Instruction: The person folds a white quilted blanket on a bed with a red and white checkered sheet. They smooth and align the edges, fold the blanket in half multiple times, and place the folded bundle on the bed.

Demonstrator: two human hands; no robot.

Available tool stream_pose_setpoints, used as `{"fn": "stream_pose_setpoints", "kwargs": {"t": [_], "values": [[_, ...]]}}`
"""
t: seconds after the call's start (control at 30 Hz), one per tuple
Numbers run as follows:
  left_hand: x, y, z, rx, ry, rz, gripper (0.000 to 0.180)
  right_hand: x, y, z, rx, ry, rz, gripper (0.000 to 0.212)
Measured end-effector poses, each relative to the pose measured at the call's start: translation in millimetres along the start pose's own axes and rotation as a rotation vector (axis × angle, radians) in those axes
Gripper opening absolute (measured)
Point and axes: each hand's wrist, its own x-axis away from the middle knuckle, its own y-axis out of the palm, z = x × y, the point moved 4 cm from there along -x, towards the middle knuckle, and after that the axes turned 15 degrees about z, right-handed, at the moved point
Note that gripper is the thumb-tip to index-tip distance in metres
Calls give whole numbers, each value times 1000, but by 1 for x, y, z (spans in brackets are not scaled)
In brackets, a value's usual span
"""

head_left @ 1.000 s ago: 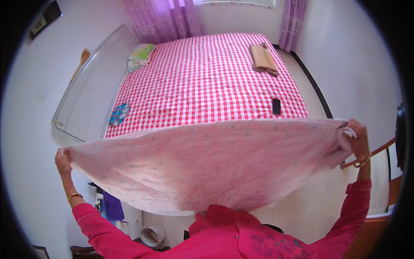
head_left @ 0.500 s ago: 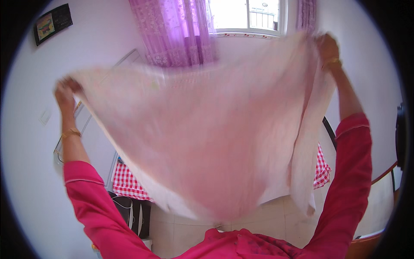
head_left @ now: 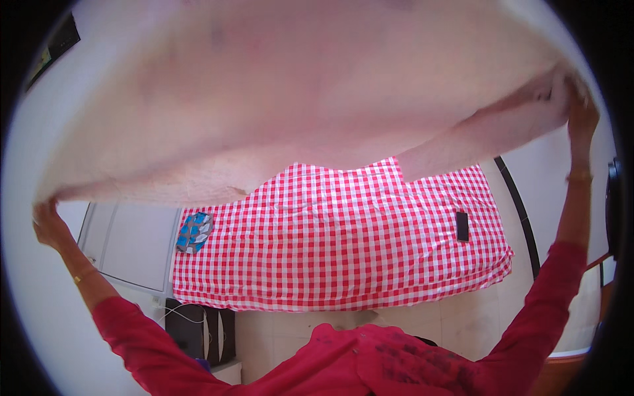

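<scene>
A large pale pink cloth (head_left: 297, 92) is spread wide in the air and billows across the top of the view. At its left corner my left hand (head_left: 50, 223) pinches the edge. My right hand (head_left: 581, 115), higher up, is closed on the opposite corner, where part of the cloth folds over. Both arms are stretched far apart. Beneath the cloth stands a surface with a red-and-white checked cover (head_left: 317, 251), its far part hidden by the pink cloth.
On the checked cover lie a blue, grey and white patterned cloth item (head_left: 194, 232) at left and a flat black rectangular object (head_left: 462, 226) at right. A dark box-like item with a white cable (head_left: 185, 327) stands at the near left. A picture (head_left: 56, 46) hangs on the left wall.
The pink cloth has swung up and outward, uncovering the checked cover and the things on it. My hands have spread further apart and sit lower in the view; the window and curtains are now hidden.
</scene>
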Motion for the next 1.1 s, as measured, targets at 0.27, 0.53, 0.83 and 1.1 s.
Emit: {"fn": "stream_pose_setpoints", "kwargs": {"t": [0.27,0.53,0.83,1.1], "values": [[176,-145,-35,316,-711,66,20,203,-31,18,-570,270,-621,12],[274,-152,-69,409,-1129,-62,23,314,-55,335,-37,910,-458,19],[311,-19,30,732,-1092,-513,24,347,45,234,-40,506,-724,16],[317,-37,363,1667,-290,-969,15,307,171,-143,-823,415,-990,19]]}}
